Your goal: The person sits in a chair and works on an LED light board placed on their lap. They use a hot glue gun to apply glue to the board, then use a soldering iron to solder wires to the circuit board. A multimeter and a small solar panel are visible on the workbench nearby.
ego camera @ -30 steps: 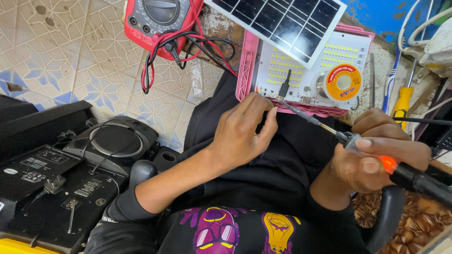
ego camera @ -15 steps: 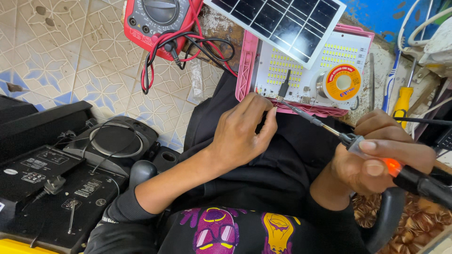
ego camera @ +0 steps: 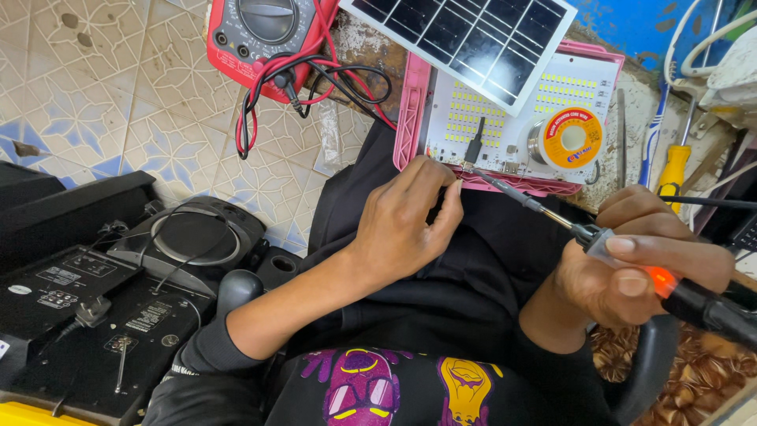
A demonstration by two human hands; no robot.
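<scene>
The right hand (ego camera: 631, 268) is wrapped tight around a soldering iron (ego camera: 599, 237). Its fingers are closed on the dark handle, where a small orange light glows. The thin metal tip reaches out to the bottom edge of a white LED board (ego camera: 512, 126). The board sits in a pink plastic case (ego camera: 412, 110) that rests at the edge of the surface, just above the person's lap.

The left hand (ego camera: 406, 217) has its fingers curled in close together, right by the edge of the board. It looks like they pinch something thin there, maybe solder wire, but it is too small to tell.

The iron looks stiff and light, and its tip is probably very hot, so only the handle is safe to hold. The board looks thin and easy to break, so it is best held by the case edges.

A spool of solder (ego camera: 569, 142) lies on the board. A solar panel (ego camera: 465, 35) leans over it. A red multimeter (ego camera: 264, 35) sits on the tiled floor.
</scene>
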